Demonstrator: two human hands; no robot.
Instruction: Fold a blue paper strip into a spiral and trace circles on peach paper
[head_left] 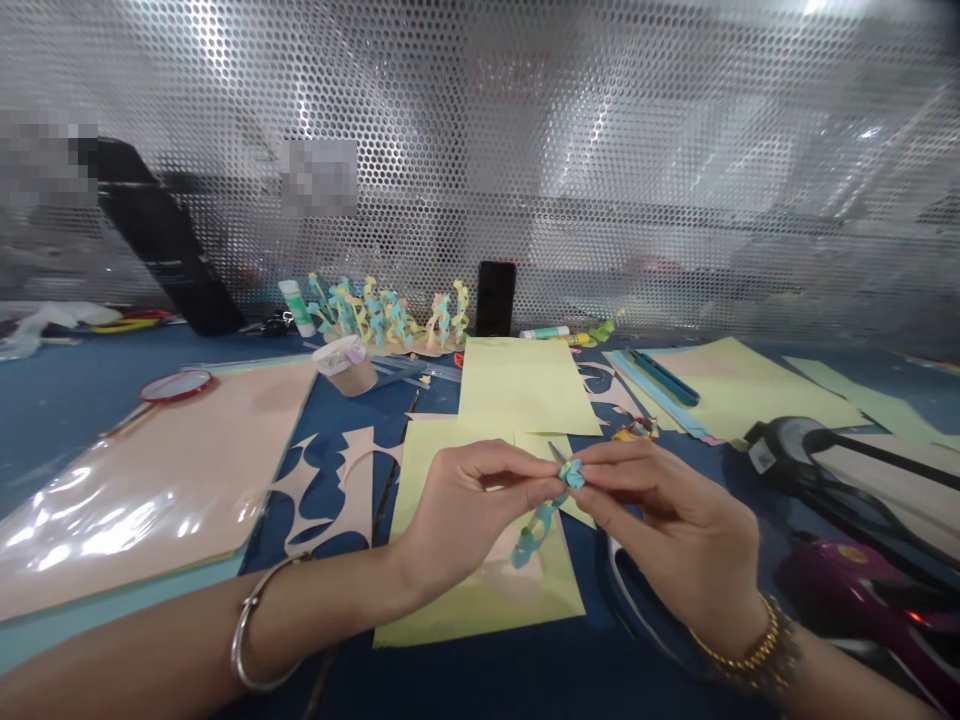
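My left hand (480, 510) and my right hand (667, 530) meet over a yellow paper sheet (427, 590). Both are closed, pinching a small blue paper flower (571, 473) between the fingertips. A curled blue-green paper strip (529, 540) hangs below it, over the sheet. Some thin pointed thing (557, 452) sticks up beside the flower; I cannot make out what it is. Behind the hands lies another yellow sheet (529, 385). Cut pink paper scraps (356, 490) lie left of my left hand.
Curly paper stems (382, 312) stand at the back near a glue stick (296, 305), a paper cup (345, 366) and an upright phone (496, 298). Wrapped pink paper (187, 470) lies left. On the right are a blue cutter (664, 377), a black-handled tool (795, 450) and a purple device (855, 580).
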